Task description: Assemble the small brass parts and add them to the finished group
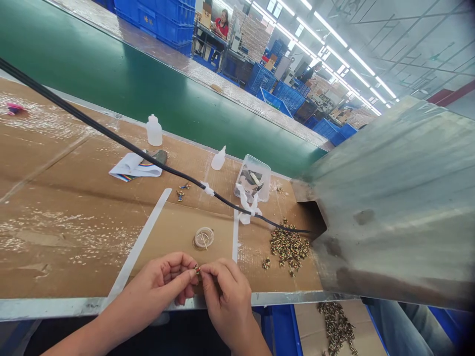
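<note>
In front of me, near the table's front edge, my left hand (163,279) pinches a small multicoloured part (197,270) between thumb and forefinger. The fingertips of my right hand (228,291) are closed on the same part from the other side. Most of it is hidden by the fingers; dark, red and gold bits show. Just beyond the hands stands a small round clear tub (204,238) with a thin pale stick in it. A pile of small gold-and-dark parts (289,247) lies to the right, looking similar to the held one.
A black cable (122,141) crosses above the cardboard-covered table (74,198). Towards the back are two squeeze bottles (154,131), a folded cloth (135,165) and a clear plastic box (256,175). Beyond runs a green conveyor belt (166,94). A metal panel (389,207) rises at right.
</note>
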`<state>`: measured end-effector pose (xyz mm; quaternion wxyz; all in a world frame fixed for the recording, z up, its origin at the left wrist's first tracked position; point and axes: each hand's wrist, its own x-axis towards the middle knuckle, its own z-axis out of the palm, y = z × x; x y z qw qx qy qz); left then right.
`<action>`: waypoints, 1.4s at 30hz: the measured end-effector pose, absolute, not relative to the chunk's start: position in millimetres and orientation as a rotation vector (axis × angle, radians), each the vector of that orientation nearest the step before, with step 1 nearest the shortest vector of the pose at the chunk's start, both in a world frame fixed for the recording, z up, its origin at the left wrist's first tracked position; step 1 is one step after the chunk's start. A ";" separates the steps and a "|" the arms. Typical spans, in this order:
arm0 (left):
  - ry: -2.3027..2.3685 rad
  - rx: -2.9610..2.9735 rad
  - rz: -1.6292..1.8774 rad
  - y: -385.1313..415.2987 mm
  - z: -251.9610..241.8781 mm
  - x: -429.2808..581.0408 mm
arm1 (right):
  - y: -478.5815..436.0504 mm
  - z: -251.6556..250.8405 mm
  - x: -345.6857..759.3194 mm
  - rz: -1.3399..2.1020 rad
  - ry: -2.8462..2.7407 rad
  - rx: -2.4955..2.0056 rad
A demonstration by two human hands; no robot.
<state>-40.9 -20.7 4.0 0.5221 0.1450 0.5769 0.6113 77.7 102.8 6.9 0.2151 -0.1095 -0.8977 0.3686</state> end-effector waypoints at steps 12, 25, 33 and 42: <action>1.470 0.394 1.486 -17.5 5.5 -37.5 | 94.4 -0.2 78.7 1.014 -2.397 -0.310; 1.493 0.437 1.526 -22.0 2.4 -33.7 | 87.1 -4.6 78.5 1.011 -2.325 -0.332; 1.485 0.461 1.506 -22.2 -0.7 -36.1 | 89.9 7.2 76.0 1.193 -2.282 -0.417; 1.472 0.491 1.460 -24.2 0.5 -37.2 | 97.5 8.2 78.1 1.175 -2.318 -0.488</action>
